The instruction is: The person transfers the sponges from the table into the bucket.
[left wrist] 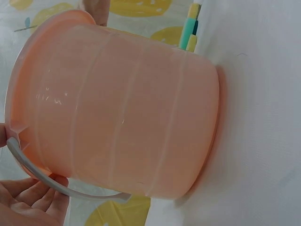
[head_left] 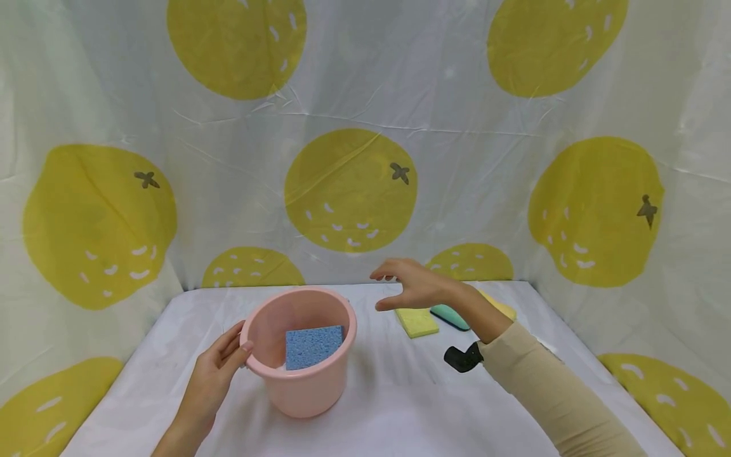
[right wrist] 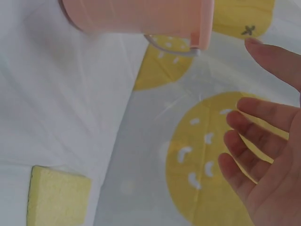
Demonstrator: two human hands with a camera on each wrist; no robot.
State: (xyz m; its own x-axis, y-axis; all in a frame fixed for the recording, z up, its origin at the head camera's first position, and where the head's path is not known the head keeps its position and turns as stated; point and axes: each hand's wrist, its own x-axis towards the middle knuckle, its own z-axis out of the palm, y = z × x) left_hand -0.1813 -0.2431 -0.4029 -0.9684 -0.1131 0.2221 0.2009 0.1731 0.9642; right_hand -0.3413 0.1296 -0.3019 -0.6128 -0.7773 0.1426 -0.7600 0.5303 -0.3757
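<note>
A pink bucket (head_left: 308,393) stands on the white-covered table, with a blue sponge (head_left: 314,347) inside it, leaning against the wall. My left hand (head_left: 214,368) grips the bucket's rim at its left side, thumb over the edge and fingers outside. In the left wrist view the bucket's pale handle (left wrist: 70,190) hangs down near those fingers. To the right of the bucket, my right hand (head_left: 414,285) hovers in the air above the table with fingers spread and nothing in them. The right wrist view shows the same hand (right wrist: 268,160) apart from the bucket.
Right of the bucket lie a yellow sponge (head_left: 417,322), a green sponge with a dark underside (head_left: 450,316) and another yellow piece (head_left: 502,306), partly behind the right forearm. A white curtain with yellow fruit prints (head_left: 445,158) stands along the table's back and sides.
</note>
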